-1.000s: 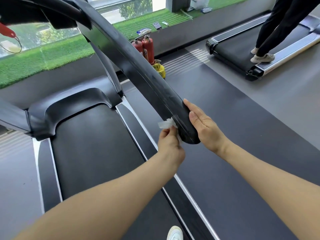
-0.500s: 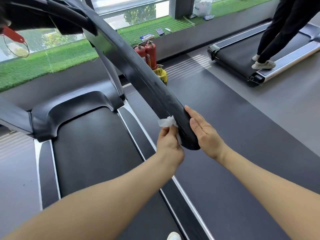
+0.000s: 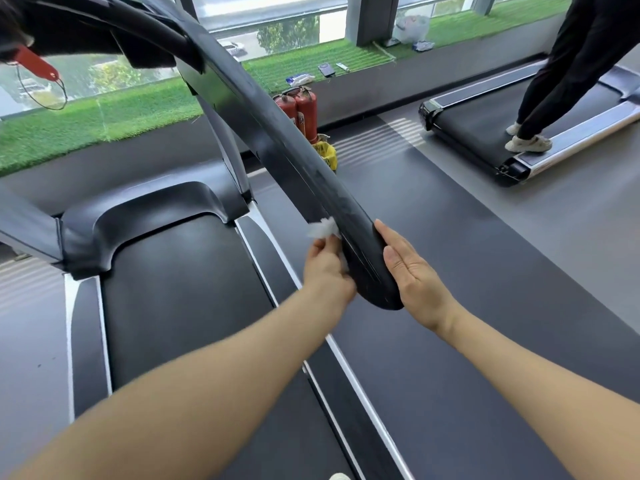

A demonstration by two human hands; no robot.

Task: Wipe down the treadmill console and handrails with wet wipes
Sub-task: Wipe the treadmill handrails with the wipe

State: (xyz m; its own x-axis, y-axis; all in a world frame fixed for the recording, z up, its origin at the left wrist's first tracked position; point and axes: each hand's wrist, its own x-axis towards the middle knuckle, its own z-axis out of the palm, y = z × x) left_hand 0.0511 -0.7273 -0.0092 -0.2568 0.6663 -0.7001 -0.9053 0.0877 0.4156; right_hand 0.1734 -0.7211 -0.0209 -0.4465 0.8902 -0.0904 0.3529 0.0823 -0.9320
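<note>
The treadmill's black right handrail (image 3: pixel 298 150) slants from the console (image 3: pixel 86 29) at top left down to its rounded end at the middle. My left hand (image 3: pixel 327 268) pinches a white wet wipe (image 3: pixel 322 228) and presses it against the rail's left side near the end. My right hand (image 3: pixel 412 275) lies flat with straight fingers along the rail's right side, steadying the end. A red safety key (image 3: pixel 34 65) hangs from the console on a cord.
The treadmill belt (image 3: pixel 180 299) runs below the rail. Two red fire extinguishers (image 3: pixel 301 109) and a yellow object stand by the wall behind. A second treadmill (image 3: pixel 485 133) at the upper right has a person in dark trousers standing on it.
The view has tilted down a little, so the rail end sits lower in frame. My left hand with the wipe has stayed near the rail's end, shifting only slightly. The right hand keeps its place.
</note>
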